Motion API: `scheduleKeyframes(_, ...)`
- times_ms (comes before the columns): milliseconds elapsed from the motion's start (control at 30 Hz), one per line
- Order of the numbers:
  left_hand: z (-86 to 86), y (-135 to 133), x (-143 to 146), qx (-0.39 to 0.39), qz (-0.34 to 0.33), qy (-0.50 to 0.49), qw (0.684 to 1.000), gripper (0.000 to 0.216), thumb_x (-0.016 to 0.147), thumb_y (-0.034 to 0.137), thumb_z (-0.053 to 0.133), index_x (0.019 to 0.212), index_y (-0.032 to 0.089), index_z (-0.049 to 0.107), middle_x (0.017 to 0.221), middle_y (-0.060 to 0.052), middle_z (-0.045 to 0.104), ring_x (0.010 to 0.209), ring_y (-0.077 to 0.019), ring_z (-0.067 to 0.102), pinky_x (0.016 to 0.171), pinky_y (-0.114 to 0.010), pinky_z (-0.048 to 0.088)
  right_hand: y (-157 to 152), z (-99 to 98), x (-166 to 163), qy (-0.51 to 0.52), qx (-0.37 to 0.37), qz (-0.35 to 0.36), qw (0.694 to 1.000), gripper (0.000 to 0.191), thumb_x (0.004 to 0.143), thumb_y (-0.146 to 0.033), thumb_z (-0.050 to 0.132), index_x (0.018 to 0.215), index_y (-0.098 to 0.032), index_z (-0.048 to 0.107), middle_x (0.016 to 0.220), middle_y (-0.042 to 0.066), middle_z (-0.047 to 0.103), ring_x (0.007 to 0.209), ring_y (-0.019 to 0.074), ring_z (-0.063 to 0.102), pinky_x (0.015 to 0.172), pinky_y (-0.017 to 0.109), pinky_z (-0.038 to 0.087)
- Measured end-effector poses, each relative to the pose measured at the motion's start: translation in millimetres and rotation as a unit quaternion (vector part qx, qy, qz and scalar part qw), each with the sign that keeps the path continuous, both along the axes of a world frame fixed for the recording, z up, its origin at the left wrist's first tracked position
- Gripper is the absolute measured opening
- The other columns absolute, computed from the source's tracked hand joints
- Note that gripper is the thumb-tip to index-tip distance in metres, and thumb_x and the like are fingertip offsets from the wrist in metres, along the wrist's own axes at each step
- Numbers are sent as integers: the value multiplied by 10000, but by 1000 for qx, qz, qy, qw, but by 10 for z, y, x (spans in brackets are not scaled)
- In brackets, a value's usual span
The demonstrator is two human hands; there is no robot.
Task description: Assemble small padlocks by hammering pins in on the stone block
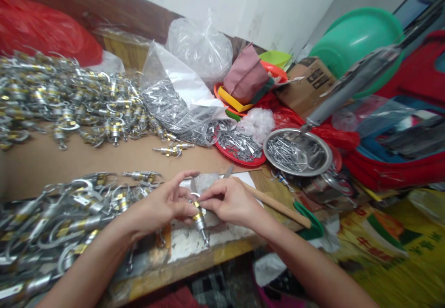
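Observation:
Near the table's front edge, a small silver and brass fitting [199, 220] hangs tilted between my hands, with a curved hook at its top and a small eyelet at its lower end. My left hand [171, 201] closes its thumb and fingers on the fitting's left side. From the right, my right hand [227, 201] pinches at its upper part; any small piece between those fingertips is hidden. Under both hands lies a pale, worn sheet [187, 247]. Just beyond the fingers, a pointed metal blade [228, 172] shows.
Similar fittings are heaped at the back left [62, 94] and front left [79, 210]. Small metal parts fill a plastic bag [174, 108], a red plate [259, 163] and a steel bowl [328, 162]. A wooden stick [281, 206] lies right of my hands.

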State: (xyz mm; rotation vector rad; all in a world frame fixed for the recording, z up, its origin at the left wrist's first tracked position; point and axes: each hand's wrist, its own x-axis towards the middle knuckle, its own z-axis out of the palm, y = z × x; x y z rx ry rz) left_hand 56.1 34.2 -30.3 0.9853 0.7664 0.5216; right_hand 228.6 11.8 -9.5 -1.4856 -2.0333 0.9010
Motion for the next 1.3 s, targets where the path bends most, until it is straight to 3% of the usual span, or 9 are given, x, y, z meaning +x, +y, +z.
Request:
scheduleKeyframes(200, 19, -2, 5, 3, -2, -4, 1000, 812, 635, 175, 729, 1317, 196, 289, 712, 32, 582, 593, -122, 556, 570, -272, 450, 5, -60, 25, 33, 70, 10, 997, 117, 765, -192, 654, 807, -207, 762, 646, 12, 694, 580, 113, 592, 542, 216, 431)
scheduleKeyframes(333, 15, 2, 2, -5, 0, -10, 1000, 826, 623, 175, 737, 1319, 204, 293, 704, 34, 569, 594, -124, 554, 570, -279, 450, -73, -142, 413, 73, 191, -132, 970, 209, 853, -231, 548, 983, -198, 708, 854, 50, 678, 728, 142, 624, 630, 265, 498)
scheduleKeyframes(400, 5, 5, 1, -9, -1, -12, 1000, 845, 617, 176, 738, 1326, 207, 281, 713, 30, 566, 604, -133, 560, 575, -290, 453, -108, -231, 704, -33, 219, -180, 958, 283, 848, -279, 558, 1102, -191, 647, 981, 87, 653, 851, 189, 619, 711, 327, 507)
scheduleKeyframes(567, -10, 8, 0, 1, -6, -20, 1000, 832, 635, 162, 720, 1332, 200, 267, 686, 39, 554, 578, -128, 542, 553, -276, 425, -218, -446, 1142, -276, 142, -111, 944, 244, 852, -282, 550, 1058, -176, 629, 864, 67, 644, 820, 213, 622, 718, 335, 493)
scheduleKeyframes(700, 3, -1, -2, 1, -6, -14, 1000, 822, 643, 163, 715, 1331, 201, 268, 675, 46, 549, 562, -127, 541, 550, -279, 422, -324, -286, 1056, -220, 187, -154, 945, 207, 867, -261, 534, 1044, -178, 600, 938, 64, 648, 840, 201, 632, 713, 313, 497)
scheduleKeyframes(900, 13, -7, -3, 2, 2, -11, 1000, 834, 642, 160, 713, 1341, 204, 258, 696, 40, 555, 588, -127, 545, 562, -278, 442, -604, 88, 761, -96, 339, -22, 936, 489, 866, -70, 505, 1309, -275, 465, 1064, 44, 659, 938, 154, 631, 759, 251, 497)
scheduleKeyframes(1067, -1, 0, -11, -14, 18, 4, 1000, 888, 596, 146, 742, 1344, 222, 269, 765, 17, 578, 623, -134, 567, 582, -296, 474, -679, 46, 667, -192, 291, 31, 937, 474, 857, -36, 434, 1280, -230, 525, 870, 38, 678, 704, 159, 627, 600, 263, 489)
scheduleKeyframes(1200, -10, 11, -12, -9, 17, 4, 1000, 901, 594, 153, 750, 1354, 229, 270, 747, 30, 576, 584, -120, 563, 556, -278, 478, -657, 47, 650, -166, 323, 3, 932, 481, 850, -29, 433, 1284, -216, 527, 944, 61, 674, 777, 167, 628, 654, 275, 494)
scheduleKeyframes(1300, -3, 19, -11, -11, 20, 9, 1000, 920, 587, 148, 756, 1363, 237, 271, 720, 45, 574, 572, -114, 559, 549, -266, 480, -608, 5, 645, -165, 277, 9, 947, 441, 877, -80, 432, 1281, -225, 536, 844, 38, 674, 691, 150, 620, 592, 252, 486)
